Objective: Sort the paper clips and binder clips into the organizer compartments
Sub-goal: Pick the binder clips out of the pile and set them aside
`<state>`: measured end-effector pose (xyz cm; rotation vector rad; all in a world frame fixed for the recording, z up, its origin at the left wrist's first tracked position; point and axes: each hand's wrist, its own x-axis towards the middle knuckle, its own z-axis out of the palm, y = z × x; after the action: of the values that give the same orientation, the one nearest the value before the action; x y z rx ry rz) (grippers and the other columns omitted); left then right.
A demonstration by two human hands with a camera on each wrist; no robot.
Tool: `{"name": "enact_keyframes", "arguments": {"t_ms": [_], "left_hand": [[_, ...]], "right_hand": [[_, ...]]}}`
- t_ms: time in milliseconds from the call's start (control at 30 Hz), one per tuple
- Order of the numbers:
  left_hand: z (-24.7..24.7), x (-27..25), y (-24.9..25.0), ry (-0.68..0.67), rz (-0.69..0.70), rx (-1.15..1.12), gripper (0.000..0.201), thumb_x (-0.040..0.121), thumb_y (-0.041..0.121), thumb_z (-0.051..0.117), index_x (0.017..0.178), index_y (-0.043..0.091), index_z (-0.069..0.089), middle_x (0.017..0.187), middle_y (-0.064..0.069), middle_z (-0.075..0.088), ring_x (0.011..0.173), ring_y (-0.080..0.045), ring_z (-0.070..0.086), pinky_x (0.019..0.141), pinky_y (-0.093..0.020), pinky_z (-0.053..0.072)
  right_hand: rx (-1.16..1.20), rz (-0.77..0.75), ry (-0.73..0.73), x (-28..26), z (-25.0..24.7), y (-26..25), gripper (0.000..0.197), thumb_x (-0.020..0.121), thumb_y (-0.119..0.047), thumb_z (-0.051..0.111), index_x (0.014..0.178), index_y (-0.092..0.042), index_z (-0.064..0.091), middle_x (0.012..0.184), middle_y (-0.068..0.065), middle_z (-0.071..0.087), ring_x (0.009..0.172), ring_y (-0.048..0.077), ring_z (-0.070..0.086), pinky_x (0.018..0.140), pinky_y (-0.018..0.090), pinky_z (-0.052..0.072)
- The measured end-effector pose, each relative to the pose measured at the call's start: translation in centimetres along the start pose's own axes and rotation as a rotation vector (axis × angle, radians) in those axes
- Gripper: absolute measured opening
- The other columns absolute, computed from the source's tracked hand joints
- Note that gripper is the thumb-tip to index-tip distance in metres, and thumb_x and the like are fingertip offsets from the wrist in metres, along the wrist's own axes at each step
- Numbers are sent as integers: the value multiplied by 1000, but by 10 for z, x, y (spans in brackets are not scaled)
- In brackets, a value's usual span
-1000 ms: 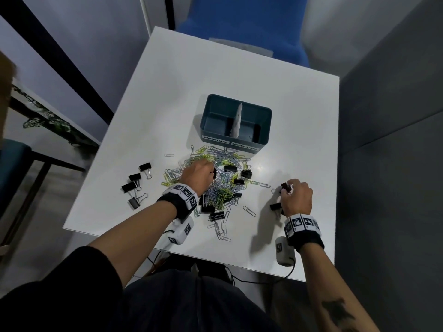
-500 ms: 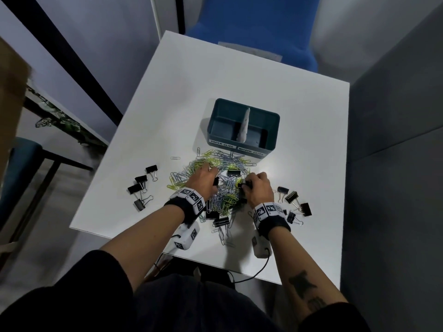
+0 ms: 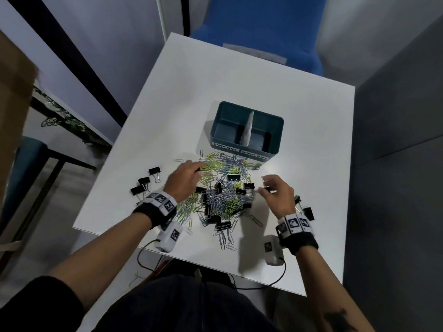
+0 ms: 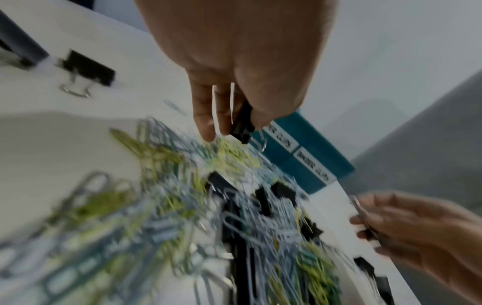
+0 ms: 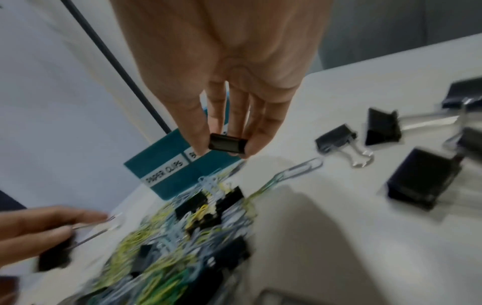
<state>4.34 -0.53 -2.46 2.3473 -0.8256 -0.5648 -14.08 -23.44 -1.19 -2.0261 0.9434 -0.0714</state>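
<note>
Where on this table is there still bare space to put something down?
The table is bare between the organizer and the blue chair, and along its right edge. It is crowded around the paper clip pile and the binder clips beside both hands.

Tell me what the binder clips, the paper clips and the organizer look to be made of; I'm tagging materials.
Binder clip pinched by the right hand: black body with a soft sheen, probably painted sheet metal; loose ones have bright wire handles.
Paper clips: thin bent wire, yellow-green and pale blue, likely coated.
Organizer: teal, smooth, rounded corners, matte; probably moulded plastic, with white paper-like labels.
</note>
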Motion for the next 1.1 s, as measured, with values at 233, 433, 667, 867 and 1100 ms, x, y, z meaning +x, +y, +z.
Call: {"name": "enact_keyframes", "arguments": {"t_ms": [233, 433, 667, 867, 1100], "left_hand": [[-71, 8, -71, 207, -406, 136, 13, 93, 24, 54, 104, 22, 58, 105, -6, 66, 95, -30, 60, 76, -37, 47], [-69, 10, -101, 119, -542, -22, 22, 89, 19, 61, 110, 12, 60, 113, -15, 65, 105, -33, 58, 85, -37, 48], [-56, -10, -72, 165, -166, 421, 33, 86, 22, 63, 116, 11, 59, 118, -15, 53, 109, -34, 46, 87, -48, 43], [-8, -23, -29, -170, 236, 362, 34, 91, 28, 57, 124, 20, 50, 117, -1, 54, 98, -16, 53, 78, -29, 51], [26, -24, -5, -222, 205, 369, 46, 81, 16, 71, 124, 17, 54, 105, -4, 53, 81, -17, 52, 65, -24, 50]], "right_hand": [[-407, 67, 109, 21, -43, 47, 27, 80, -10, 67, 107, -16, 64, 101, 10, 61, 90, 29, 61, 78, 38, 50], [-499, 162, 22, 32, -41, 60, 27, 82, -9, 62, 107, -16, 62, 104, 14, 60, 98, 35, 58, 80, 42, 48], [-596, -33, 145, 20, -34, 47, 26, 81, -13, 63, 107, -9, 65, 106, 19, 62, 99, 39, 52, 79, 45, 44], [-575, -233, -175, 7, 8, 10, 35, 92, -24, 57, 127, -18, 54, 123, 6, 54, 100, 22, 58, 84, 35, 53], [-680, -223, -222, 2, 45, -7, 48, 83, -2, 61, 127, -21, 53, 124, 13, 48, 108, 30, 49, 75, 40, 53]]}}
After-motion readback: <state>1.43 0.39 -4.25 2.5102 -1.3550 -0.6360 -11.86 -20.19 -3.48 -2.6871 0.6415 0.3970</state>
